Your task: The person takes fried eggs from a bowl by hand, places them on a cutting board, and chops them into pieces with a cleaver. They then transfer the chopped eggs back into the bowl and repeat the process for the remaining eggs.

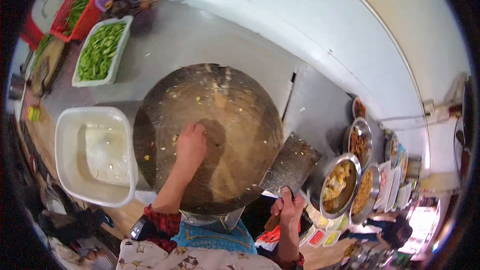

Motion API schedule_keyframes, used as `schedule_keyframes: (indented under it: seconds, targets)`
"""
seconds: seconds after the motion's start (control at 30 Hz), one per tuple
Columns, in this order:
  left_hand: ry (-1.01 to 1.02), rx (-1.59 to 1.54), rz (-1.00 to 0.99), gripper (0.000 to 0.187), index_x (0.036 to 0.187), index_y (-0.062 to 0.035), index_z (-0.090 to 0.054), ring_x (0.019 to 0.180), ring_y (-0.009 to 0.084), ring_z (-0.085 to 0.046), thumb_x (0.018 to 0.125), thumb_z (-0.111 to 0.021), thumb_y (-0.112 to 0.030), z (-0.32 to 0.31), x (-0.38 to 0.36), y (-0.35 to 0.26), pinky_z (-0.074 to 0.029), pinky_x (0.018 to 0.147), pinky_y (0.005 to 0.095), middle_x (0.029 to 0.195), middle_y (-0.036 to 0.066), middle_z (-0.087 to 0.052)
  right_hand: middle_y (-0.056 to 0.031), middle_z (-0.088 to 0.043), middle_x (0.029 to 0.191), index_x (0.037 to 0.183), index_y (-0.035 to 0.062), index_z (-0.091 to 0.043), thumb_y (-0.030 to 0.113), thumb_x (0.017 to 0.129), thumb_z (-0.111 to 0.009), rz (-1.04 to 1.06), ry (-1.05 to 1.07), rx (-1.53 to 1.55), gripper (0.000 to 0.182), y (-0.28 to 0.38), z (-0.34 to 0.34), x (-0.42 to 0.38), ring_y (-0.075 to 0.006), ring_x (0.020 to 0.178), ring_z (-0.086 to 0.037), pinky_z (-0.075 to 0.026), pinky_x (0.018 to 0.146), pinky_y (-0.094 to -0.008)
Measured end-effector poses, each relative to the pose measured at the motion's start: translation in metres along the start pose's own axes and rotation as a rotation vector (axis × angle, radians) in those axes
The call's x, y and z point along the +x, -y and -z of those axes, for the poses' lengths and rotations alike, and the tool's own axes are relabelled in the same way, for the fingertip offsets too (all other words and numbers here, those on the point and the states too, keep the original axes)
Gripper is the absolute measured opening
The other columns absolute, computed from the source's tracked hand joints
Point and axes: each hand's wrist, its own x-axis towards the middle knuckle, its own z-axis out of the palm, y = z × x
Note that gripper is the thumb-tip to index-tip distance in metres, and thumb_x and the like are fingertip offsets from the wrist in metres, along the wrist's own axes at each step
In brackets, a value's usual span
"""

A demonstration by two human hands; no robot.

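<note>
On the round wooden chopping block [215, 120], seen from the head camera, the left hand [191, 145] lies palm down with its fingers together, pressing on the wet, scrap-flecked surface. Off the block's right edge, the right hand [287, 209] has its fingers wrapped around the handle of a cleaver [290, 165], blade tilted up and away. Left of the block stands a white tub [67, 170] of water. Steel bowls [340, 185] of food sit to the right, and a white tray of cut green vegetables [100, 50] farther back.
</note>
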Motion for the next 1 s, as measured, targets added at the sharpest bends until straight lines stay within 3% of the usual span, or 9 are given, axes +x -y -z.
schedule_keyframes:
  seconds: [0.13, 0.27, 0.37, 0.5, 0.67, 0.73, 0.87, 0.93, 1.0]
  targets:
    - [0.082, -0.366, 0.155, 0.014, 0.087, 0.0003, -0.062, 0.076, 0.0243, -0.062, 0.074, -0.067, 0.002, 0.009, -0.013, -0.045, -0.05, 0.068, 0.0336, 0.087, 0.013, -0.062, -0.0003, -0.041, 0.049, 0.09, 0.0036, -0.052, 0.023, 0.092, -0.058, -0.001, -0.057, 0.076, 0.02, 0.009, 0.017, -0.006, -0.0121, 0.038, -0.041, -0.034, 0.035, -0.0285]
    - [0.18, -0.671, 0.105, 0.014, 0.087, -0.0004, -0.064, 0.076, 0.0143, -0.061, 0.076, -0.071, 0.0, 0.002, -0.021, -0.13, -0.049, 0.067, 0.0259, 0.087, 0.009, -0.064, 0.0003, -0.039, 0.051, 0.087, 0.0052, -0.05, 0.02, 0.093, -0.056, 0.128, -0.203, 0.143, 0.017, 0.025, 0.052, -0.023, -0.0115, 0.036, -0.038, -0.036, 0.036, -0.0293]
    - [0.265, -0.967, 0.057, 0.013, 0.088, -0.0012, -0.065, 0.081, 0.0103, -0.061, 0.077, -0.067, 0.005, -0.016, -0.036, -0.198, -0.05, 0.073, 0.0231, 0.087, 0.004, -0.064, 0.0012, -0.043, 0.055, 0.086, 0.0061, -0.049, 0.017, 0.096, -0.054, 0.436, -0.328, 0.065, 0.015, 0.029, 0.096, -0.031, -0.0092, 0.037, -0.037, -0.034, 0.034, -0.0255]
    - [0.385, -1.046, -0.158, 0.018, 0.093, -0.0018, -0.065, 0.087, 0.0181, -0.064, 0.077, -0.066, 0.005, -0.043, -0.055, -0.282, -0.052, 0.078, 0.0283, 0.097, 0.009, -0.064, -0.0003, -0.049, 0.051, 0.078, 0.0027, -0.054, 0.024, 0.095, -0.054, 0.424, -0.515, 0.055, 0.027, 0.036, 0.152, -0.044, -0.0083, 0.04, -0.045, -0.034, 0.038, -0.0245]
    - [0.387, -0.553, -0.883, 0.028, 0.101, -0.0054, -0.065, 0.096, 0.0346, -0.06, 0.074, -0.065, 0.002, -0.074, -0.073, -0.329, -0.052, 0.083, 0.0389, 0.108, 0.013, -0.062, 0.0009, -0.04, 0.053, 0.088, 0.0065, -0.048, 0.02, 0.096, -0.053, 0.379, -0.527, 0.105, 0.016, 0.027, 0.198, -0.046, -0.0097, 0.037, -0.038, -0.034, 0.034, -0.0249]
    - [0.42, -0.567, -0.793, 0.026, 0.101, -0.0057, -0.066, 0.097, 0.0323, -0.061, 0.075, -0.067, -0.002, -0.078, -0.084, -0.313, -0.051, 0.083, 0.0387, 0.107, 0.013, -0.063, 0.0013, -0.039, 0.054, 0.088, 0.008, -0.046, 0.019, 0.096, -0.053, 0.362, -0.59, 0.215, 0.015, 0.03, 0.199, -0.045, -0.0096, 0.038, -0.037, -0.034, 0.034, -0.025]
    - [0.432, -0.64, -0.422, 0.021, 0.098, -0.0036, -0.066, 0.094, 0.0277, -0.062, 0.077, -0.067, -0.003, -0.054, -0.086, -0.249, -0.05, 0.081, 0.034, 0.104, 0.013, -0.063, -0.0001, -0.044, 0.05, 0.081, 0.0048, -0.051, 0.019, 0.096, -0.051, 0.273, -0.4, 0.316, 0.02, 0.038, 0.192, -0.036, -0.0099, 0.037, -0.04, -0.031, 0.034, -0.0254]
    - [0.378, -0.64, -0.286, 0.018, 0.098, -0.0027, -0.066, 0.091, 0.024, -0.063, 0.079, -0.066, -0.004, -0.037, -0.096, -0.202, -0.05, 0.08, 0.0316, 0.101, 0.012, -0.064, -0.0011, -0.045, 0.051, 0.085, 0.0041, -0.051, 0.018, 0.096, -0.05, 0.224, -0.199, 0.243, 0.018, 0.039, 0.176, -0.031, -0.01, 0.037, -0.041, -0.033, 0.035, -0.025]
    - [0.255, -0.789, 0.102, 0.013, 0.097, -0.0017, -0.066, 0.082, 0.0151, -0.061, 0.084, -0.063, -0.005, -0.019, -0.112, -0.161, -0.048, 0.074, 0.0264, 0.092, 0.006, -0.065, -0.0012, -0.046, 0.052, 0.085, 0.0043, -0.05, 0.021, 0.096, -0.05, 0.189, 0.037, 0.112, 0.02, 0.038, 0.147, -0.019, -0.01, 0.038, -0.042, -0.035, 0.036, -0.0252]
